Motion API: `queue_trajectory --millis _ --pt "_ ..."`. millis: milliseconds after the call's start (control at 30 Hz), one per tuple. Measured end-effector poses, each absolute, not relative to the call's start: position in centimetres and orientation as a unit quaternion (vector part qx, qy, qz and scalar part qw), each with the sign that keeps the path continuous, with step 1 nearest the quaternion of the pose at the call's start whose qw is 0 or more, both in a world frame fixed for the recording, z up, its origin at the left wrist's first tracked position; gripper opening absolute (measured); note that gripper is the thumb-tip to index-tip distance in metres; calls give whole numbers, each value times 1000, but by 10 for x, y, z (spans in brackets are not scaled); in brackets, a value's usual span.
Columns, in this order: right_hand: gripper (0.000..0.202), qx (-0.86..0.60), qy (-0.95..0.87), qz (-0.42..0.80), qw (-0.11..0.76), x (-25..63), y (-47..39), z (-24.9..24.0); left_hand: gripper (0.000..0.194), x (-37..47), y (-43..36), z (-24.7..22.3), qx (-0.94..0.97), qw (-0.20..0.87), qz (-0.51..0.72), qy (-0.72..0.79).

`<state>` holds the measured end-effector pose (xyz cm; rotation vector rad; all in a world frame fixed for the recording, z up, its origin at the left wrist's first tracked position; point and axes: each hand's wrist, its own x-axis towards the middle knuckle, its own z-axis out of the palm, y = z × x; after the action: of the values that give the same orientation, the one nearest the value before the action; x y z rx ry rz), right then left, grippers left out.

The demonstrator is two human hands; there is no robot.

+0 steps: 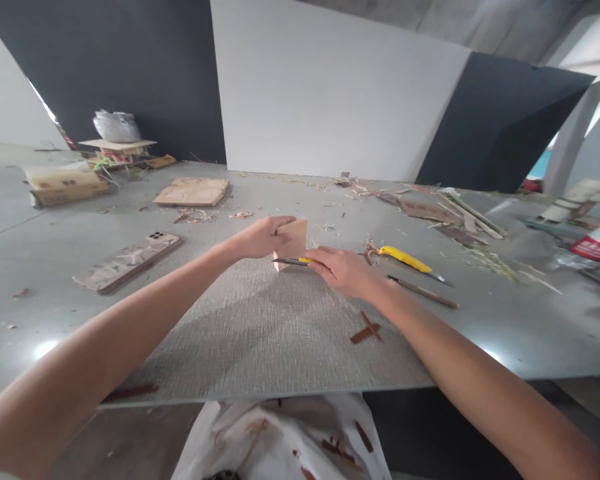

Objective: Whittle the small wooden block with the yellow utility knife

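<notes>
A small pale wooden block stands tilted on the grey textured mat in the middle of the table. My left hand grips it from the left, fingers over its upper side. In my right hand is a utility knife with a bit of yellow on its body. Its dark blade points left and lies across the near lower end of the block. My fingers hide most of the knife's handle.
Right of my hands lie a yellow-handled tool and a thin brown stick. Brown shavings are nearer the edge. A phone lies left, a wooden board behind it. Wood scraps cover the back right.
</notes>
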<state>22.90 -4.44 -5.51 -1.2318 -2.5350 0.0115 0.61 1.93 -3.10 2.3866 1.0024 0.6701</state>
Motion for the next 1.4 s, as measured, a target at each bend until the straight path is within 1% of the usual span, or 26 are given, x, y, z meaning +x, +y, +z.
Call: queue_trajectory --millis 133,233,467,633,1067,1133,1233,1400 --pt "34 -436 -887 -42 145 234 -41 -57 53 7 20 -34 862 228 256 372" --pt "35 -438 -884 -56 154 235 -39 -63 54 6 20 -35 857 230 253 385" --pt "34 -450 -875 -71 162 229 -39 -73 49 9 15 -34 860 225 262 375" --pt "34 -458 -865 -107 174 225 -40 -75 47 10 13 -31 868 209 259 367" --pt "36 -447 -875 -104 154 204 -39 -80 40 14 11 -27 881 196 245 355" --pt "36 -448 -873 -105 159 204 -41 -80 40 15 13 -28 881 203 237 355" --pt "36 -444 -870 -107 185 211 -44 -77 44 13 17 -30 879 208 230 363" --pt "35 -452 -858 -138 200 223 -48 -74 46 13 20 -34 879 184 247 363"
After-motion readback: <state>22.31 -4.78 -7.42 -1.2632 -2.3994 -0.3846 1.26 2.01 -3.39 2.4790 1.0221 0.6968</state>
